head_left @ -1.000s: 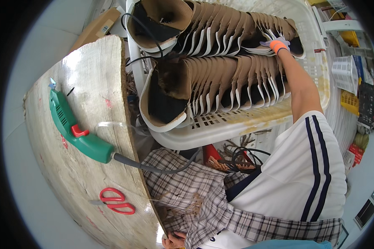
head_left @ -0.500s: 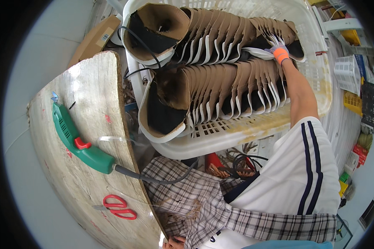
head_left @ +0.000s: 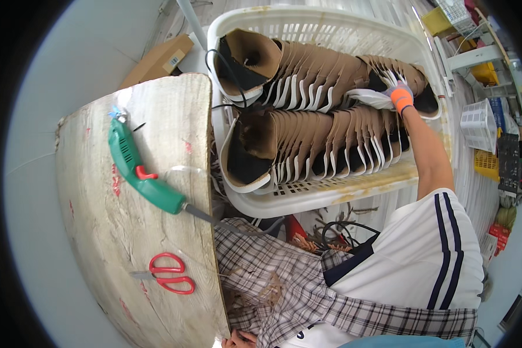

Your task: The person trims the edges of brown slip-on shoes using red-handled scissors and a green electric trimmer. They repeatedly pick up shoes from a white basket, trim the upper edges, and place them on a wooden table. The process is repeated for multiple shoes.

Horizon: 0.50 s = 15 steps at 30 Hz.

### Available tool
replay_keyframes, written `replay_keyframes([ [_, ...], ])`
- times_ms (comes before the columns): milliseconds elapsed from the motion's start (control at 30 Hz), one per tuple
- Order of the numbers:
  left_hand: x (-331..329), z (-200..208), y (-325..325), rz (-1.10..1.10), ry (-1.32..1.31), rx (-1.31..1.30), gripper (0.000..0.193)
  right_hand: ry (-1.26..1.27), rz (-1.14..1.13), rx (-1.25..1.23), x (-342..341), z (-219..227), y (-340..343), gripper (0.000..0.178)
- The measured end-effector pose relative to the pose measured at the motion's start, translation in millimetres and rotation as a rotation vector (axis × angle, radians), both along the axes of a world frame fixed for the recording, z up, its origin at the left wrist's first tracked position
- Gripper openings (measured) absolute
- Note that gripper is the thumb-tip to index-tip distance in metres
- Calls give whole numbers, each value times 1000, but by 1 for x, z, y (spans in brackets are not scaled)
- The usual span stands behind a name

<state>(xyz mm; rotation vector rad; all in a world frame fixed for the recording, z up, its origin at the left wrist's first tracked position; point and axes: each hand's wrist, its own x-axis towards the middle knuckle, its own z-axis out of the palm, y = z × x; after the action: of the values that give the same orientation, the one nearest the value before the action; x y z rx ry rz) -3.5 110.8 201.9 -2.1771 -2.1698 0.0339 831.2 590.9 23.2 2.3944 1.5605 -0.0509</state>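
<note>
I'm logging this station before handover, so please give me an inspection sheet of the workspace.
Surface: wood-look tabletop, red marks.
Job's things: brown, white-edged pieces in two rows inside the white basket, its rim stained.
Clutter: green tool and red-handled scissors on the tabletop; tan scraps on plaid cloth.
Hands: gloved right hand among the pieces, grip unclear; left hand at the tabletop's edge, partly out of frame.
Cables: dark cable runs from the tool past the tabletop's edge; black cable crosses the basket's left end.
Surroundings: cardboard box beyond the tabletop; white crate and yellow crate at right.
</note>
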Motion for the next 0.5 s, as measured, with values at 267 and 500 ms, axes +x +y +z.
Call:
replay_keyframes([
  [267,9,-43,-27,38,56,266,23,64,-280,303,-65,96,-37,68],
  [500,52,-18,10,168,-152,212,24,190,-196,385,22,104,-93,39],
])
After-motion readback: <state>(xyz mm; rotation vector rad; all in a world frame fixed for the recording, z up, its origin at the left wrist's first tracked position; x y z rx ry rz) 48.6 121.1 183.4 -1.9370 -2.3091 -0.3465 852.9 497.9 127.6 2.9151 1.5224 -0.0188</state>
